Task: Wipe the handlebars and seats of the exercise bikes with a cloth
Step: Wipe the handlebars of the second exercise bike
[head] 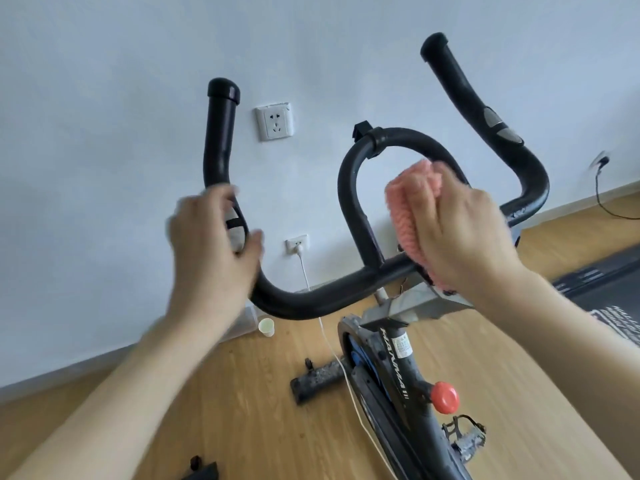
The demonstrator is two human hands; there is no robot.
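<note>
1. Right hand (464, 233) forms the working grip: its fingers curl over a bunched pink cloth (410, 209) and press it against the right side of the handlebar's inner loop, just above the crossbar.
2. Left hand (214, 240) is blurred; its fingers and thumb appear to curl round the left bend of the handlebars (304, 299), probably steadying the bike, though how tightly cannot be told.
3. Judging by this, the handlebar wipe is under way on the middle section; no seat is in view.
4. Next, the cloth likely needs to travel along the curved tube towards the right horn, so the grip should stay wrapped while sliding round the bend.
5. Cloth looks knitted or thick-piled and soft; the bars are round black tubes, foam-like in finish, with capped ends.
6. Below sit a grey metal bracket (415, 303), a dusty frame and a red knob (444, 397), over wood-grain floor (242, 393).
</note>
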